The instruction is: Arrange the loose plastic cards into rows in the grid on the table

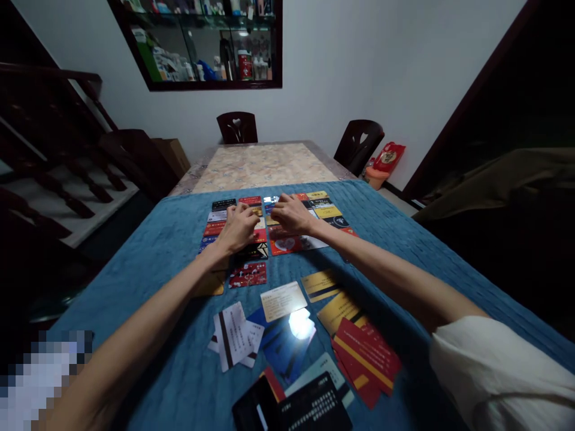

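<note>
Laid-out cards [285, 244]: Glossy and many-coloured, they fill two blocks of rows on a blue cloth [399, 239] over the counter [265, 164], one block beneath and around the left hand [239, 227], the other beneath and around the right hand [291, 214].
Left hand: Bent fingers dip over the cards; whether they grasp one cannot be told.
Right hand: Curled low, just beside the left; its fingertips are hidden, so its hold cannot be told.
Red patterned card [248, 275]: Face up on the near side of the left hand, below a black card with a pale angular design [257, 251].
Loose cards [284, 301]: Scattered and overlapping on the near side of both hands, in silver-white with dark stripes, blue, gold, red with a yellow band, pale green and black; a bright glare washes out part of the blue pile.
Glass cabinet [202, 21]: Set in the wall well beyond both hands, it holds a red jar [245, 64], a dark flask [227, 57] and assorted bottles.
Cardboard box [175, 154]: Beyond the left hand, off to its left, contents hidden.
Orange bin [376, 178]: Beyond the right hand, off to its right, with a red bag [390, 157] showing above it.
</note>
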Motion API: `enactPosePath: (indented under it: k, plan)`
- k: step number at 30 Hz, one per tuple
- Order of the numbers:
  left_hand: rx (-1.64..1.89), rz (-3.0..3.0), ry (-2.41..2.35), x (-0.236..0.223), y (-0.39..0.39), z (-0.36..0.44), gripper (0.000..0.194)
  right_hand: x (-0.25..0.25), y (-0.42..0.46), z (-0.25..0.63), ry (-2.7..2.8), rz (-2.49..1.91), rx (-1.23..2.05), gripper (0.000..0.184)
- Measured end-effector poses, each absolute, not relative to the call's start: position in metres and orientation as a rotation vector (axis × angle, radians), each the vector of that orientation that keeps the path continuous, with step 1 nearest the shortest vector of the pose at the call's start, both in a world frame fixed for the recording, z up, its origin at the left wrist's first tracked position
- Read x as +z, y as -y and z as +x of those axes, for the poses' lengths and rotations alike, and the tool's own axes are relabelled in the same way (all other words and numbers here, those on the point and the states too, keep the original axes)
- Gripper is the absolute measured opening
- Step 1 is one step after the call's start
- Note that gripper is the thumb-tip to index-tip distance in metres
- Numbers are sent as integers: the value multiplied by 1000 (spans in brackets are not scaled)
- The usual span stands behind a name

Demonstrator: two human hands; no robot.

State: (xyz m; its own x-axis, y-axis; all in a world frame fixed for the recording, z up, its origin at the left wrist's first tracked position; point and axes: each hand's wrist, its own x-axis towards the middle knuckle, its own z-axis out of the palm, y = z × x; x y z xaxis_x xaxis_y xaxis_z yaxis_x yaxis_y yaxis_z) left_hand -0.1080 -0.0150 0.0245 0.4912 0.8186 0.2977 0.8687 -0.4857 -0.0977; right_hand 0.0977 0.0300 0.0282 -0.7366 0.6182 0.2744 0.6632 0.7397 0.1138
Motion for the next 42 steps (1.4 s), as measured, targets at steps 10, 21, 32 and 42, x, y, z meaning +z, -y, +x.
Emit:
enactPosePath:
  k: [10,21,32,42]
  plan:
    - [-495,-2538,1371,17,77,-89,25,15,28,140,2615,-920,-323,28]
    - [-710,-2585,1129,4,140,-81,22,-11,83,168,2379,-628,-349,19]
    - [-668,-2761,1253,4,190,-81,21,-12,120,160,2579,-531,16,23]
    - [-518,-2813,1357,-1,193,-83,23,-6,123,164,2753,-534,212,30]
